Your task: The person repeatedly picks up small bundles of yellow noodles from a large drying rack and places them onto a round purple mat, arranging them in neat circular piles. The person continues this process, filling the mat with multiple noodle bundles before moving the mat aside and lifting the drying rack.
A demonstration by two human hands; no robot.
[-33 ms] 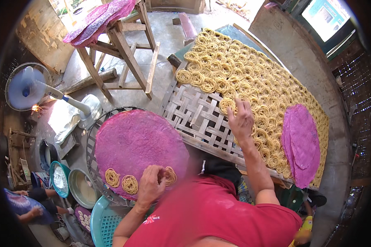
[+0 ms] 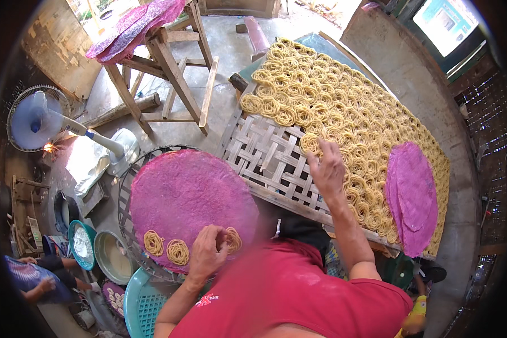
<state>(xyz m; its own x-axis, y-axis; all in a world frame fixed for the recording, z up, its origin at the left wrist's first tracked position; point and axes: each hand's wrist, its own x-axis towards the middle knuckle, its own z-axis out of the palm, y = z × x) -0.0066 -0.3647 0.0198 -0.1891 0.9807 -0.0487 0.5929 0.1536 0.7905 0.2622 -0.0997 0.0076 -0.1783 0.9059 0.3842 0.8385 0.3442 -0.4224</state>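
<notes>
My left hand [image 2: 207, 250] is closed, its bent fingers at the left edge of a yellow noodle nest [image 2: 233, 240]; the fingertips are partly hidden. That nest lies with two others [image 2: 178, 252] along the near edge of a round pink sheet [image 2: 191, 203]. My right hand [image 2: 327, 169] hangs over the woven slatted rack [image 2: 264, 147] with fingers apart and nothing visible in them. Just beyond its fingertips lies a noodle nest [image 2: 309, 143], at the edge of the many rows of nests [image 2: 343, 101] covering the rack's far and right parts.
Pink oval sheets [image 2: 412, 197] lie on the rack's right end. A fan [image 2: 38, 118], a wooden stand [image 2: 169, 73] with pink sheets, a turquoise basket [image 2: 143, 301] and bowls [image 2: 112, 256] stand to the left. Another person [image 2: 42, 284] sits at lower left.
My right hand has drawn back slightly toward me from the nest at the edge of the rows. My left hand and the nests on the pink sheet look the same.
</notes>
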